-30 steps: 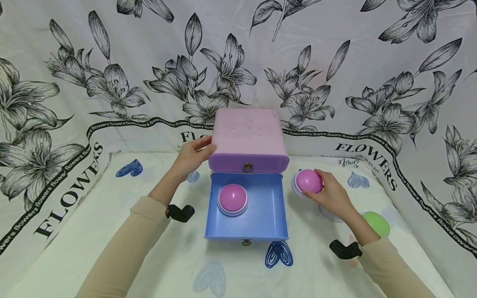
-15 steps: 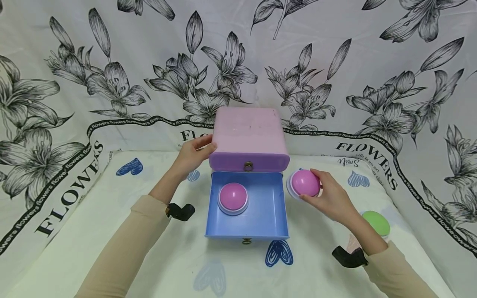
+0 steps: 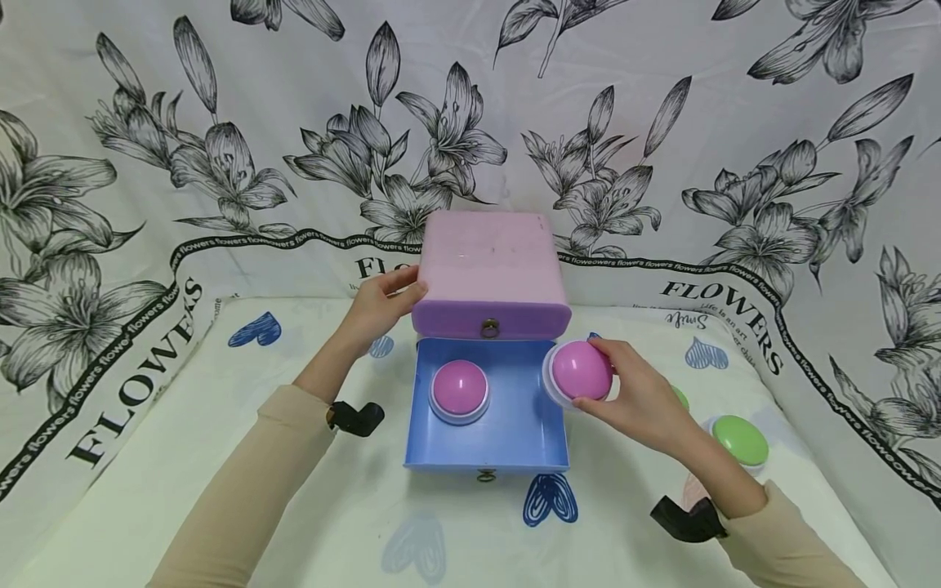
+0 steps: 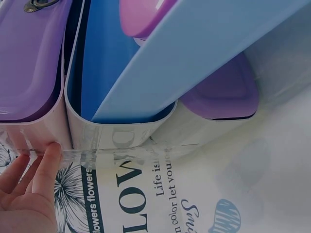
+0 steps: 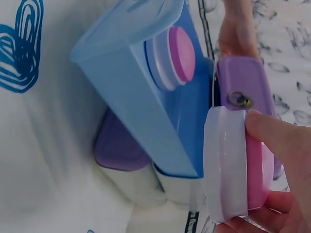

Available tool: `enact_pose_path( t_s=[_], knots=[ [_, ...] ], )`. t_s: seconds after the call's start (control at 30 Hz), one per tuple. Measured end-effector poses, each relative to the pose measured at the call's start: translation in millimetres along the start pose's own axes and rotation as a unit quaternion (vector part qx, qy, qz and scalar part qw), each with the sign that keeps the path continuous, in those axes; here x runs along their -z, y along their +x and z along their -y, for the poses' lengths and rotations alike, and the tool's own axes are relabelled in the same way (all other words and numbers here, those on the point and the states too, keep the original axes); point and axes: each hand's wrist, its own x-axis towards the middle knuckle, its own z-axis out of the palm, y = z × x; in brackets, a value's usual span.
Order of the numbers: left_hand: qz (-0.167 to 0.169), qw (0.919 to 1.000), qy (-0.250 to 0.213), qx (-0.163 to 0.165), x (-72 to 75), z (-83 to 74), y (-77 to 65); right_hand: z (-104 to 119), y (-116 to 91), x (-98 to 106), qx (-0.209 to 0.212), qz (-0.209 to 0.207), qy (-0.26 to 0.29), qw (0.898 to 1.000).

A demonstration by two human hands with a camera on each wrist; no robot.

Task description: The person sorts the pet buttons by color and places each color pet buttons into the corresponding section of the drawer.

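A small drawer unit (image 3: 488,257) with a pink top stands in the middle, its blue drawer (image 3: 515,425) pulled out below a purple drawer. My left hand (image 3: 385,306) rests extended fingers on the unit's left side; in the left wrist view those fingers (image 4: 47,170) touch its pale wall. My right hand (image 3: 647,400) pinches a round white button-like piece with a pink dome (image 3: 581,371) between thumb and fingers, tilted, overlapping the drawer's right edge. A matching pink-domed piece (image 3: 460,388) sits inside the drawer at left.
A green-domed piece (image 3: 741,441) lies on the white cloth (image 3: 323,506) beside my right forearm. Another green dome (image 3: 680,398) is mostly hidden behind my right hand. A lower purple drawer (image 5: 121,143) is closed beneath the blue one. Flower-printed fabric (image 3: 625,188) stands behind.
My right hand has moved left with the pink-domed piece, from right of the drawer to its right edge. My left hand stays on the unit.
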Motion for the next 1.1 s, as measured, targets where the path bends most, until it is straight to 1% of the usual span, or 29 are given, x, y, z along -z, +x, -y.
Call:
enact_pose_path(
  t_s=[0.13,0.2,0.37,0.5,0.63,0.83,1.1],
  knots=[
    [0.001,1.0,-0.001,0.009,0.1,-3.3,-1.1,8,4,-4,0.029,0.009,0.004,1.0],
    [0.0,0.9999,-0.001,0.011,0.1,-4.4,-1.4,13,6,-5,0.037,0.018,0.004,0.999],
    [-0.001,1.0,0.0,0.008,0.1,-2.3,-0.5,24,12,-10,0.046,0.05,0.008,0.998],
    [-0.002,1.0,0.0,0.002,0.4,2.0,1.2,31,15,-14,0.047,0.075,0.0,0.996],
    [-0.002,1.0,0.001,-0.004,0.6,3.7,1.5,34,16,-20,0.047,0.096,-0.003,0.994],
    [-0.002,1.0,0.0,-0.004,0.8,3.5,2.2,36,19,-29,0.043,0.121,-0.009,0.992],
    [-0.002,1.0,-0.002,-0.005,1.1,3.5,3.3,38,20,-38,0.072,0.138,-0.034,0.987]
  ],
)
